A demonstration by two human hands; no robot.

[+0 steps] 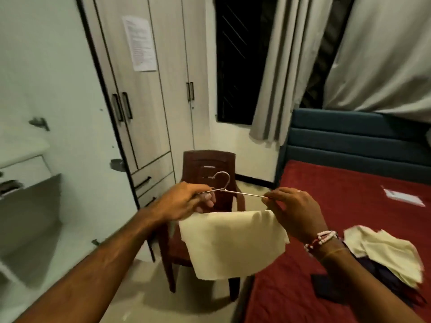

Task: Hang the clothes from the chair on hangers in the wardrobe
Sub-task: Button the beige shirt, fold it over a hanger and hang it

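As your left hand (pixel 186 201) and right hand (pixel 291 206) gripped the hanger (pixel 242 193) crosswise, cloth (pixel 233 243) draped, the wardrobe (pixel 144 101) stood left.

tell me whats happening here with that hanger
A person holds a wire hanger with both hands: the left hand grips one end, the right hand pinches the other. A cream cloth hangs draped from it, in front of the brown chair. The wardrobe doors are closed, so it is not hung up yet. More clothes lie on the red bed.
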